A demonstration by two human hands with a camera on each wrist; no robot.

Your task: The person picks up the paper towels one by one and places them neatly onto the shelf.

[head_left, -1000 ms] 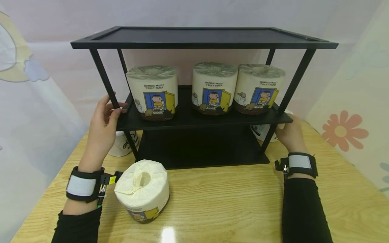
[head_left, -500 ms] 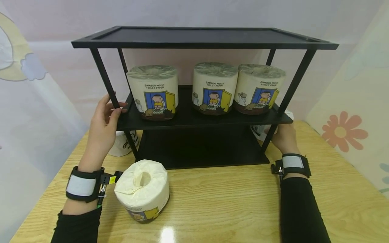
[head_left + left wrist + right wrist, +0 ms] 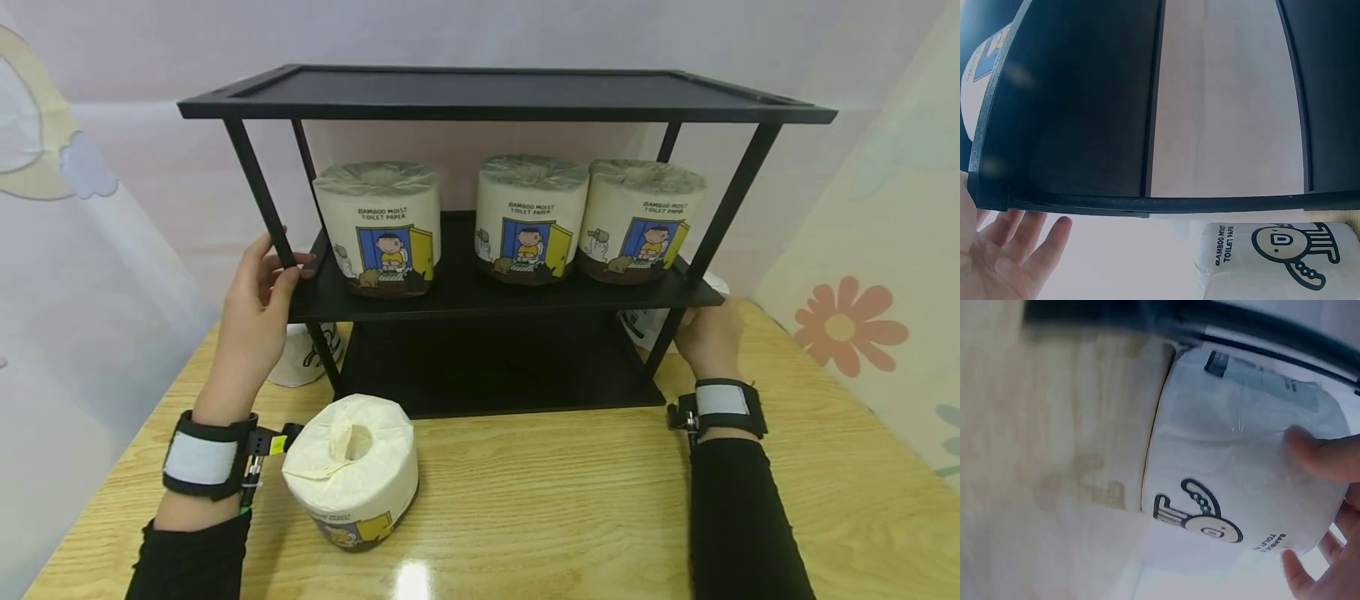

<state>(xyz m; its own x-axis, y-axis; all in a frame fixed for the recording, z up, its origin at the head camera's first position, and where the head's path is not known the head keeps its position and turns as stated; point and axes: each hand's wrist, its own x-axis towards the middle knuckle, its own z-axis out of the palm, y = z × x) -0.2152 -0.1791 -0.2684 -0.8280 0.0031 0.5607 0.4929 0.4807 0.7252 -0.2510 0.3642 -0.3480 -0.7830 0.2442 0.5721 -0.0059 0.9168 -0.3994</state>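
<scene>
A black two-tier rack [image 3: 487, 310] stands on the table, with three wrapped toilet rolls on its middle board: one left roll [image 3: 378, 229], one centre roll [image 3: 531, 221] and one right roll [image 3: 641, 221]. My left hand [image 3: 255, 308] holds the rack's front left post where it meets this board, thumb in front and fingers reaching behind. Past the right post, my right hand [image 3: 711, 340] grips another wrapped toilet roll [image 3: 1229, 456], mostly hidden by the rack in the head view. In the right wrist view, the thumb [image 3: 1329, 456] presses the wrapper and the fingers curl round the end.
One more toilet roll [image 3: 352, 471] sits on the wooden table [image 3: 540, 500] at the front left, beside the left forearm. Behind the left post stands another roll [image 3: 1272, 259]. The rack's bottom board [image 3: 487, 367] lies low on the table. A patterned wall sheet [image 3: 862, 208] hangs behind.
My right hand has shifted slightly left, closer to the rack's right post, and now grips the roll there. The left hand and the rolls on the rack stay in place.
</scene>
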